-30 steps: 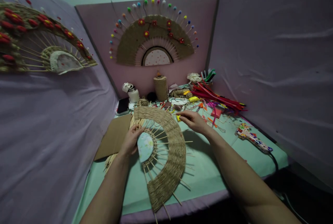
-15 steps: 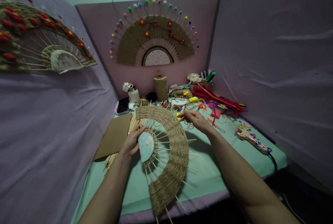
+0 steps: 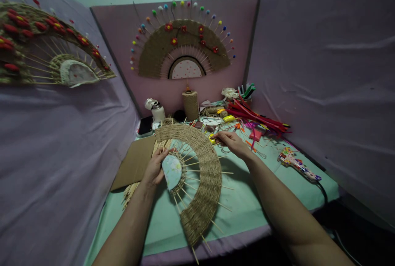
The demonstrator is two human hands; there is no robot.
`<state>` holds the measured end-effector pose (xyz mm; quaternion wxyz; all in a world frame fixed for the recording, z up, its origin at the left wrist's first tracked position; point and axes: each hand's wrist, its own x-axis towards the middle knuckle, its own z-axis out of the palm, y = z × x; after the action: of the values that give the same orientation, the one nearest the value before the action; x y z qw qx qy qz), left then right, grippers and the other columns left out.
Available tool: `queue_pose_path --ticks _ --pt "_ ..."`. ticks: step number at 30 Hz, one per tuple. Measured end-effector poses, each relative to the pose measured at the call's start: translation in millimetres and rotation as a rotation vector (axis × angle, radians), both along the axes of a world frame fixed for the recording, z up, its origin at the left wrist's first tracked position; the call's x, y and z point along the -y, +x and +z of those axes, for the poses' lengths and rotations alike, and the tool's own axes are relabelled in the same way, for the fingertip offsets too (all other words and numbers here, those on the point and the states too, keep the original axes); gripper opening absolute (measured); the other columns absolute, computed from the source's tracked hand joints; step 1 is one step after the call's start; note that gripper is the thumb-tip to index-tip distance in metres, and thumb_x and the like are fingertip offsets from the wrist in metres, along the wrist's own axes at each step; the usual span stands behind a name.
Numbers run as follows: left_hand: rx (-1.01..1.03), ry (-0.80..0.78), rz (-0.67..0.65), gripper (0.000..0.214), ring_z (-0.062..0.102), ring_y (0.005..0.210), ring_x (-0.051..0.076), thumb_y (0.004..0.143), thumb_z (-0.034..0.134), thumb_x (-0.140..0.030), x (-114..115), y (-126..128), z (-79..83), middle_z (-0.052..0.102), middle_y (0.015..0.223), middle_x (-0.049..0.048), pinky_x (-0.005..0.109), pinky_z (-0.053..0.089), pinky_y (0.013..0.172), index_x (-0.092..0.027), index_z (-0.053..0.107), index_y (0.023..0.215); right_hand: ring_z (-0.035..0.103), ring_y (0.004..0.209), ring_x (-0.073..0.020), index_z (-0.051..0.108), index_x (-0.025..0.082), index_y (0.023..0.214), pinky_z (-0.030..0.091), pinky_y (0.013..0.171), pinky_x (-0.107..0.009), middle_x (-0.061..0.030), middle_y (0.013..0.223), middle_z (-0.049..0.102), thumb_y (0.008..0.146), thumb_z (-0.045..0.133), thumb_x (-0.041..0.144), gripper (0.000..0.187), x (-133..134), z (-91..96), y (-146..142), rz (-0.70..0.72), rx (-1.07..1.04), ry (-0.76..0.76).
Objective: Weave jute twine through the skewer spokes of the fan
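A half-round fan of woven jute (image 3: 207, 175) on wooden skewers stands tilted above the green table (image 3: 247, 200). My left hand (image 3: 156, 170) grips its pale paper centre (image 3: 173, 171) from the left edge, fingers closed on it. My right hand (image 3: 232, 143) is closed at the fan's upper right rim, pinching a small yellow thing (image 3: 212, 139) that I cannot make out. Bare skewer tips stick out past the woven band on the right and at the bottom.
A jute spool (image 3: 191, 104), white bottle (image 3: 158, 110), phone (image 3: 146, 125), red and pink pipe cleaners (image 3: 259, 118) and a patterned glue gun (image 3: 298, 164) lie on the table. Cardboard (image 3: 135, 162) lies at left. Finished fans hang on the back (image 3: 183, 47) and left panels (image 3: 46, 47).
The fan has turned a little in my hands and its lower end has swung right. My right hand has shifted slightly along the upper rim.
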<state>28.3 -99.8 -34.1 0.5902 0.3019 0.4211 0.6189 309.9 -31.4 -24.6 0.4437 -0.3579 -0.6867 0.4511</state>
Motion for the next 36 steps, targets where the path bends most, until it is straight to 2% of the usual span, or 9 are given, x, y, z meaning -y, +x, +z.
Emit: queue_pose_path --ticks 3,7,10,15,19,23,29,33,36 --pt "-0.019 0.016 0.016 0.026 0.063 0.066 0.013 0.064 0.072 -0.018 1 1 1.1 0.069 0.082 0.0048 0.023 0.05 0.061 -0.017 0.047 0.07 0.048 0.059 -0.0116 0.067 0.014 0.085 0.037 0.054 -0.024 -0.003 0.068 0.059 0.083 0.045 0.057 0.048 0 1.8 1 -0.005 0.038 0.073" --pt "-0.039 0.022 0.064 0.029 0.063 0.068 0.013 0.061 0.074 -0.019 2 3 3.1 0.069 0.081 0.0041 0.024 0.05 0.062 -0.018 0.046 0.071 0.051 0.066 -0.0134 0.066 0.015 0.077 0.039 0.061 -0.026 -0.0033 0.069 0.058 0.086 0.048 0.048 0.038 0 2.1 1 -0.044 0.192 0.329" --pt "-0.049 0.031 0.1 0.031 0.063 0.066 0.013 0.06 0.074 -0.02 3 4 4.5 0.069 0.08 0.0035 0.023 0.049 0.061 -0.018 0.046 0.072 0.052 0.069 -0.0142 0.067 0.016 0.08 0.041 0.065 -0.027 -0.0047 0.073 0.058 0.087 0.049 0.04 0.031 -1 -0.5 -1 -0.093 0.28 0.498" --pt "-0.03 0.036 0.156 0.032 0.063 0.064 0.013 0.059 0.074 -0.019 1 4 2.9 0.069 0.076 0.0028 0.023 0.05 0.06 -0.018 0.045 0.071 0.055 0.076 -0.0166 0.067 0.017 0.089 0.043 0.07 -0.03 -0.0078 0.082 0.059 0.088 0.049 0.035 0.025 0 -3.5 -3 -0.179 0.31 0.616" --pt "-0.01 0.028 0.211 0.026 0.063 0.065 0.013 0.062 0.071 -0.016 -1 2 0.2 0.069 0.075 0.0019 0.024 0.05 0.061 -0.018 0.049 0.074 0.053 0.07 -0.0161 0.066 0.017 0.081 0.042 0.066 -0.03 -0.0071 0.076 0.059 0.088 0.049 0.035 0.026 1 -2.4 -3 -0.197 0.273 0.598" --pt "0.023 0.016 0.234 0.016 0.064 0.066 0.013 0.067 0.066 -0.013 -2 0 0.0 0.07 0.077 0.0032 0.024 0.051 0.062 -0.017 0.052 0.075 0.052 0.065 -0.0152 0.064 0.017 0.072 0.041 0.063 -0.029 -0.0054 0.069 0.058 0.088 0.049 0.039 0.032 3 2.0 -3 -0.193 0.199 0.518" --pt "0.087 -0.015 0.228 0.009 0.064 0.064 0.013 0.072 0.061 -0.011 -4 -1 1.9 0.068 0.071 0.0022 0.025 0.052 0.064 -0.017 0.055 0.076 0.056 0.068 -0.016 0.068 0.016 0.077 0.043 0.064 -0.028 -0.0051 0.071 0.061 0.085 0.045 0.054 0.045 5 7.7 -1 -0.084 0.085 0.312" --pt "0.115 -0.017 0.261 0.008 0.064 0.062 0.012 0.075 0.057 -0.01 -5 -3 1.2 0.068 0.069 0.002 0.026 0.053 0.064 -0.016 0.056 0.079 0.053 0.064 -0.0145 0.066 0.015 0.073 0.042 0.059 -0.026 -0.0034 0.066 0.059 0.083 0.047 0.056 0.046 3 2.6 -1 -0.057 0.046 0.226" --pt "0.116 -0.007 0.265 0.009 0.064 0.065 0.013 0.074 0.058 -0.01 -6 -5 -1.3 0.068 0.072 0.0028 0.026 0.053 0.066 -0.015 0.056 0.081 0.054 0.066 -0.0146 0.068 0.015 0.079 0.041 0.058 -0.025 -0.004 0.068 0.06 0.082 0.048 0.057 0.046 1 -2.7 -3 -0.036 0.001 0.148"
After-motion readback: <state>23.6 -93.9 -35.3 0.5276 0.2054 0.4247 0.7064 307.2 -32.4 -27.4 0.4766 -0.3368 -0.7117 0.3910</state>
